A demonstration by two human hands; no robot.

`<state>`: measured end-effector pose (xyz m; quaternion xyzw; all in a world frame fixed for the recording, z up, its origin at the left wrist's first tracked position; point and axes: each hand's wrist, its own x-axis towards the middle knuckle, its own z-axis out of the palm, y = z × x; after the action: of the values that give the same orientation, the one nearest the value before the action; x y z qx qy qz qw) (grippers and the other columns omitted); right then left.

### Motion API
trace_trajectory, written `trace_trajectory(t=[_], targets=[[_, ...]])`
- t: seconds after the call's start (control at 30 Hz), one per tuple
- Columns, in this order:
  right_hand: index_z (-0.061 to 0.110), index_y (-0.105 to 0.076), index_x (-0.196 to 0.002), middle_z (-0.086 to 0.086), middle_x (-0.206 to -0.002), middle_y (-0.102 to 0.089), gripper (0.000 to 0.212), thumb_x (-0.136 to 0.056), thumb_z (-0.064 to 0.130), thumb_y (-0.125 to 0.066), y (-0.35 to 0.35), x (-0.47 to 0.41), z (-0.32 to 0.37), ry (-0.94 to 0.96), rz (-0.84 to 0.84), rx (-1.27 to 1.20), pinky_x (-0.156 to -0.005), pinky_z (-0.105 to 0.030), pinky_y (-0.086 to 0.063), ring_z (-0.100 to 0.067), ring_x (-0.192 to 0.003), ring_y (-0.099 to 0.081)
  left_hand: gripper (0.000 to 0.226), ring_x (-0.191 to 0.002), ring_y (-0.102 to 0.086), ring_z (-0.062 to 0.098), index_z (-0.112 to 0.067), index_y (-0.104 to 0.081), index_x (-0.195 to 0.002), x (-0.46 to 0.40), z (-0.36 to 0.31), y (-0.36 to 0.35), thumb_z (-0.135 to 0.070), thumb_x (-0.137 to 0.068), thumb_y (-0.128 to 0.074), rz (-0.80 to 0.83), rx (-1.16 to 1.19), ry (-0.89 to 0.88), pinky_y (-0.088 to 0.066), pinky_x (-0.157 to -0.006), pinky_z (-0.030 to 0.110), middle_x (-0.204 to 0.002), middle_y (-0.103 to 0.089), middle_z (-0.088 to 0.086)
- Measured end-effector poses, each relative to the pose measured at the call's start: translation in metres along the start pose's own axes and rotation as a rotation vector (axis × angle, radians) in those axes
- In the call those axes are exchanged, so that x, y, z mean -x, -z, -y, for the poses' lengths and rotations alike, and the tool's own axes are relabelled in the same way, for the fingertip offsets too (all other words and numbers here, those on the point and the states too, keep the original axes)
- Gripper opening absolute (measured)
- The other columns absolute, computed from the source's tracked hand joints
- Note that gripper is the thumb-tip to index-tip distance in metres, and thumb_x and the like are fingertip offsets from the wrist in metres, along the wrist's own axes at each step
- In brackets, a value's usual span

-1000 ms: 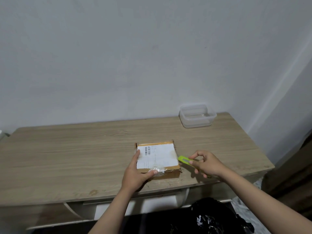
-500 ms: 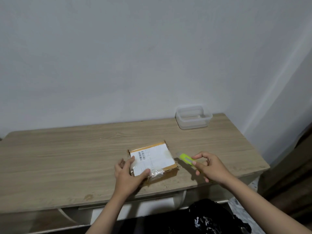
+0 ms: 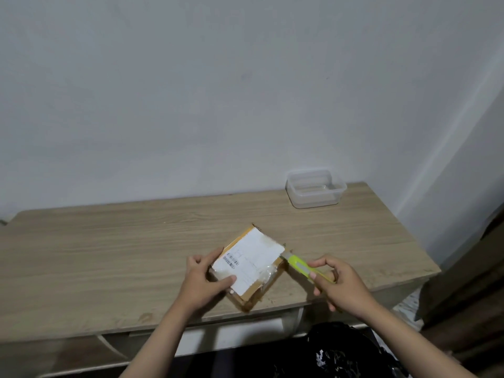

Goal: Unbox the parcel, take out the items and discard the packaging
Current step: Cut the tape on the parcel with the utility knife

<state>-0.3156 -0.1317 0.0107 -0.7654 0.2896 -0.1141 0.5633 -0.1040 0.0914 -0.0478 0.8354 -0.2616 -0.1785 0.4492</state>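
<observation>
A small brown cardboard parcel (image 3: 252, 261) with a white shipping label and clear tape lies turned at an angle near the front edge of the wooden table (image 3: 109, 255). My left hand (image 3: 203, 282) grips its near-left corner, thumb on the label. My right hand (image 3: 339, 287) holds a lime-green utility knife (image 3: 302, 268). The knife's tip touches the parcel's right corner.
A clear plastic container (image 3: 315, 192) stands at the back right of the table by the white wall. A black bag (image 3: 341, 353) sits on the floor below the table's front edge. Dark furniture (image 3: 474, 296) stands to the right.
My left hand has rotated the parcel so a corner points toward me. My right hand has brought the knife left until its tip meets the parcel's right corner.
</observation>
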Motion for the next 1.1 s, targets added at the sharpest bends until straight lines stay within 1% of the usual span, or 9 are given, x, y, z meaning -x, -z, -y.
trace_trajectory(t=[0.07,0.2,0.3,0.37,0.53,0.67,0.77,0.97,1.1], targets=[[0.016,-0.061,-0.097,-0.01,-0.056,-0.065,0.012,-0.088,0.008,-0.06,-0.004,0.0,-0.003,-0.021,-0.018,-0.01,-0.032,-0.016,-0.032,-0.017,-0.027,-0.043,0.101,-0.104,-0.038,0.01,-0.049,-0.038,-0.132,0.011,-0.002,-0.008,-0.072,-0.038,-0.069,-0.023,-0.122,0.003,-0.035,-0.098,0.02,-0.103,-0.034,0.0],[0.016,-0.059,-0.101,-0.012,-0.063,-0.067,0.016,-0.09,0.005,-0.056,-0.012,-0.002,-0.012,-0.072,-0.048,-0.019,-0.032,-0.018,-0.034,-0.017,-0.028,-0.045,0.12,-0.105,-0.046,0.003,-0.054,-0.026,-0.136,0.026,-0.006,-0.013,-0.089,-0.027,-0.061,0.122,-0.218,-0.02,-0.037,-0.09,0.017,-0.114,-0.036,-0.006],[0.021,-0.058,-0.101,-0.01,-0.063,-0.067,0.019,-0.09,0.006,-0.055,-0.013,-0.004,-0.018,-0.095,-0.084,-0.009,-0.035,-0.022,-0.04,-0.018,-0.032,-0.047,0.111,-0.11,-0.048,0.003,-0.063,-0.018,-0.133,0.031,-0.006,-0.013,-0.091,-0.033,-0.058,0.214,-0.237,-0.067,-0.039,-0.092,0.018,-0.119,-0.04,-0.01],[0.021,-0.058,-0.101,-0.01,-0.063,-0.068,0.019,-0.09,0.005,-0.055,-0.013,-0.006,-0.02,-0.106,-0.091,-0.004,-0.036,-0.024,-0.042,-0.02,-0.035,-0.048,0.109,-0.112,-0.048,0.002,-0.063,-0.016,-0.132,0.032,-0.006,-0.014,-0.089,-0.036,-0.06,0.206,-0.234,-0.082,-0.04,-0.09,0.02,-0.12,-0.045,-0.014],[0.02,-0.061,-0.099,-0.007,-0.057,-0.068,0.018,-0.089,0.006,-0.056,-0.014,-0.01,-0.019,-0.134,-0.08,-0.012,-0.038,-0.025,-0.04,-0.029,-0.047,-0.051,0.117,-0.119,-0.045,0.003,-0.047,-0.027,-0.14,0.036,-0.012,-0.026,-0.088,-0.036,-0.061,0.1,-0.203,-0.042,-0.038,-0.092,0.021,-0.125,-0.047,-0.017],[0.019,-0.062,-0.101,-0.011,-0.062,-0.068,0.018,-0.089,0.007,-0.057,-0.015,-0.016,-0.012,-0.142,-0.055,0.011,-0.035,-0.022,-0.039,-0.018,-0.035,-0.046,0.112,-0.118,-0.046,0.005,-0.045,-0.028,-0.141,0.038,-0.016,-0.034,-0.08,-0.042,-0.066,0.046,-0.2,-0.021,-0.037,-0.087,0.019,-0.125,-0.047,-0.014],[0.02,-0.062,-0.1,-0.008,-0.059,-0.069,0.017,-0.089,0.008,-0.057,-0.015,-0.023,-0.01,-0.134,-0.057,0.027,-0.037,-0.024,-0.04,-0.021,-0.037,-0.047,0.111,-0.117,-0.046,0.004,-0.047,-0.027,-0.14,0.038,-0.015,-0.035,-0.079,-0.042,-0.066,0.046,-0.194,-0.014,-0.037,-0.086,0.019,-0.124,-0.046,-0.014],[0.021,-0.064,-0.098,-0.012,-0.062,-0.069,0.017,-0.087,0.009,-0.059,-0.013,-0.028,-0.003,-0.101,-0.057,0.07,-0.034,-0.02,-0.037,-0.011,-0.029,-0.044,0.111,-0.105,-0.044,-0.004,-0.051,-0.027,-0.139,0.038,-0.014,-0.036,-0.078,-0.039,-0.068,0.032,-0.16,0.005,-0.039,-0.084,0.019,-0.122,-0.046,-0.013],[0.024,-0.064,-0.096,-0.009,-0.06,-0.068,0.019,-0.087,0.008,-0.058,-0.014,-0.028,-0.003,-0.075,-0.057,0.109,-0.033,-0.021,-0.037,-0.011,-0.028,-0.043,0.111,-0.11,-0.045,-0.003,-0.052,-0.028,-0.137,0.038,-0.011,-0.038,-0.078,-0.038,-0.07,0.021,-0.136,0.005,-0.041,-0.088,0.022,-0.124,-0.045,-0.014]])
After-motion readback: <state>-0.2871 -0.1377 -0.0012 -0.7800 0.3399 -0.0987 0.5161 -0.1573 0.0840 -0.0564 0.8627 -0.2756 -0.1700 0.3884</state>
